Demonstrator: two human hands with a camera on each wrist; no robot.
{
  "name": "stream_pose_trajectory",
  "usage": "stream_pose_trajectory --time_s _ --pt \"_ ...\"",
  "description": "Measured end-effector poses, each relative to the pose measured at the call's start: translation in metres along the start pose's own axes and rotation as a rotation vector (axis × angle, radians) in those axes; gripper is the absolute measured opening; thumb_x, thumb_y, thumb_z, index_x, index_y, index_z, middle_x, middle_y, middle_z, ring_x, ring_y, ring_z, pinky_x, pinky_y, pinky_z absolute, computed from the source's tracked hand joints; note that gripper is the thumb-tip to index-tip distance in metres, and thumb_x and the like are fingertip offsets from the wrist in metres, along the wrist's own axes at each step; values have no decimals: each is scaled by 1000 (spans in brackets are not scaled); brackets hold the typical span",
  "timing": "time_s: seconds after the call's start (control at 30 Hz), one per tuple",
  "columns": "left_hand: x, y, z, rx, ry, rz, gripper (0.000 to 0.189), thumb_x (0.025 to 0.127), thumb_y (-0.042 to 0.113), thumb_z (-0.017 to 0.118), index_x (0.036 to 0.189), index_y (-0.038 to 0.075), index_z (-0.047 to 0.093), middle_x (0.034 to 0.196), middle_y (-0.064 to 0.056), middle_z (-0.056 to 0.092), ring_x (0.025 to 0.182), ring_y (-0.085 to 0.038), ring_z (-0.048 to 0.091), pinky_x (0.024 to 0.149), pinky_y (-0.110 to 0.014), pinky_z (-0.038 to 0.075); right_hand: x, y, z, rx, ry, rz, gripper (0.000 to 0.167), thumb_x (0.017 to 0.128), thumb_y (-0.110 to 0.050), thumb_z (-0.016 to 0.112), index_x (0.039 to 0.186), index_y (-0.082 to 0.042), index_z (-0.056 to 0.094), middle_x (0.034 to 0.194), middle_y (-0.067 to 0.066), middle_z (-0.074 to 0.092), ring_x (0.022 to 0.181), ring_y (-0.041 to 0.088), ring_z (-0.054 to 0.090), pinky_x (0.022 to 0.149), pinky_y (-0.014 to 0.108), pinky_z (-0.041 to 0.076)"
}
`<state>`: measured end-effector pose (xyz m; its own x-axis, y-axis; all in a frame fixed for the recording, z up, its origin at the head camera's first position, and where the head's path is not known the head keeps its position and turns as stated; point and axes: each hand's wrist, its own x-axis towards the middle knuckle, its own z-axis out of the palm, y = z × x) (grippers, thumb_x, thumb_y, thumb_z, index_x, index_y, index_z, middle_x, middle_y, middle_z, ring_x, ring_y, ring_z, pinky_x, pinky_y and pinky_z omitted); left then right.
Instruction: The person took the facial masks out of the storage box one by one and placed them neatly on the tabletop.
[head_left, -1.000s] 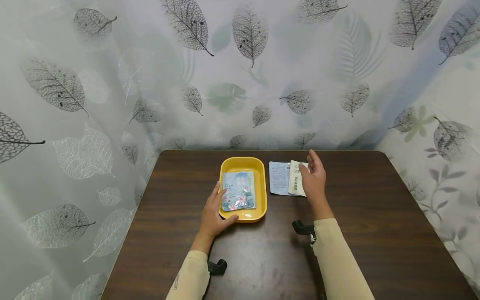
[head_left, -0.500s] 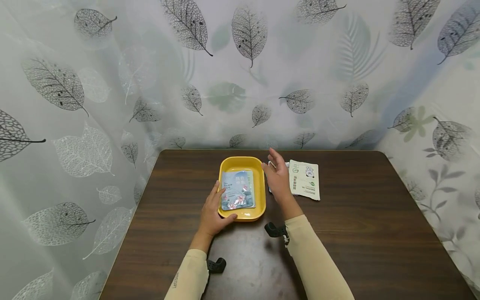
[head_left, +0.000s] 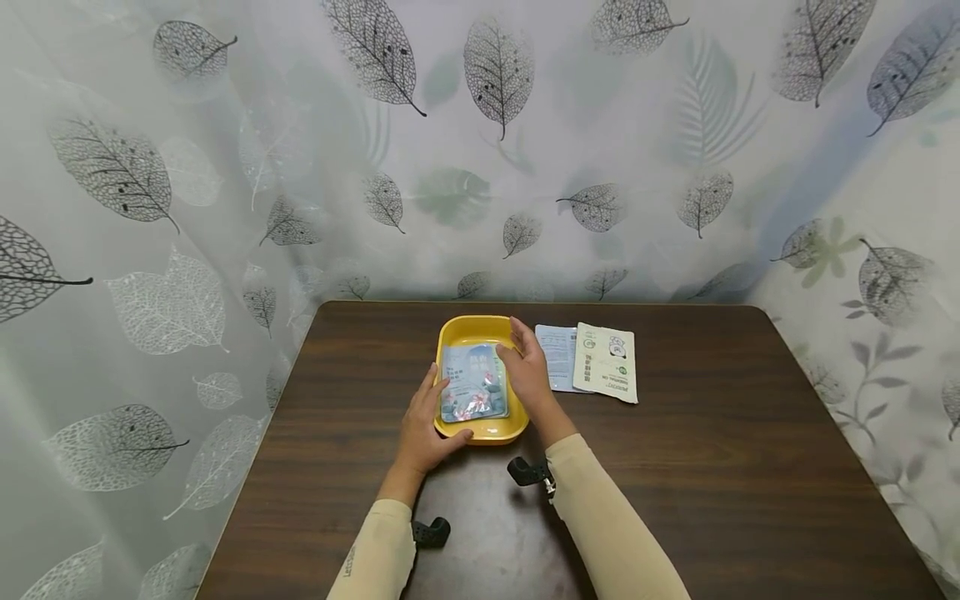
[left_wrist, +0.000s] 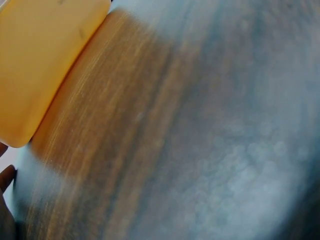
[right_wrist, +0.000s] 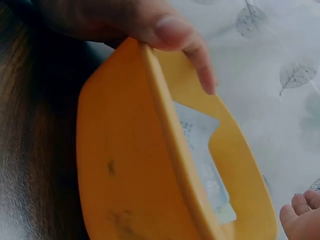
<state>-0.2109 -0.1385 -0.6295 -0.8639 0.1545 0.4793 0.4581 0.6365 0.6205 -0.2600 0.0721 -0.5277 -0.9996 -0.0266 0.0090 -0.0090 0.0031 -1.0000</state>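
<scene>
A yellow plastic tray [head_left: 519,417] stands on the table with flat pouches inside; a blue one with pink flowers [head_left: 471,392] lies uppermost. My left hand [head_left: 429,429] holds the tray's near left corner, thumb on the front rim and fingers along the left side. Across the right rim reaches my right hand [head_left: 528,375], thumb and fingers apart. In the right wrist view, its thumb [right_wrist: 172,31] lies over the rim and one finger extends beyond, above the pouches [right_wrist: 205,150]. Nothing shows between the right fingers. The left wrist view catches only the tray's outer wall [left_wrist: 45,65] and fingertips.
Right of the tray, a cream-green pouch [head_left: 606,364] partly overlaps a pale blue pouch [head_left: 557,357] on the dark wooden table [head_left: 712,467]. A leaf-printed curtain [head_left: 525,150] hangs behind the table and along the sides. Black camera mounts [head_left: 528,472] are strapped to both wrists.
My right hand has moved left from the cream-green pouch, past the pale blue one, to the tray's right rim. The cream-green pouch now lies uncovered. My left hand has stayed at the tray.
</scene>
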Motion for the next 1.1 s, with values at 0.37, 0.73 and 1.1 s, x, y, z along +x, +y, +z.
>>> stream_pose_trajectory --time_s 0.37,0.73,1.1 --pt "-6 -1 4 16 -22 -30 91 70 52 79 145 7 53 168 -8 31 141 -41 48 105 -65 47 0 22 20 -75 -1 98 67 100 -24 61 160 -20 32 169 9 28 158 31 21 127 54 19" --pt "-5 -1 5 12 -15 -32 92 70 53 79 146 8 53 168 -9 31 141 -41 48 105 -65 46 3 37 26 -196 1 200 69 97 -24 65 158 -19 34 167 15 31 156 37 26 124 60 23" --pt "-3 -2 3 18 -7 -17 91 72 56 76 146 9 53 168 -9 31 140 -40 49 104 -64 47 3 35 31 -341 -31 253 70 96 -27 65 158 -17 35 164 16 36 150 37 36 122 59 29"
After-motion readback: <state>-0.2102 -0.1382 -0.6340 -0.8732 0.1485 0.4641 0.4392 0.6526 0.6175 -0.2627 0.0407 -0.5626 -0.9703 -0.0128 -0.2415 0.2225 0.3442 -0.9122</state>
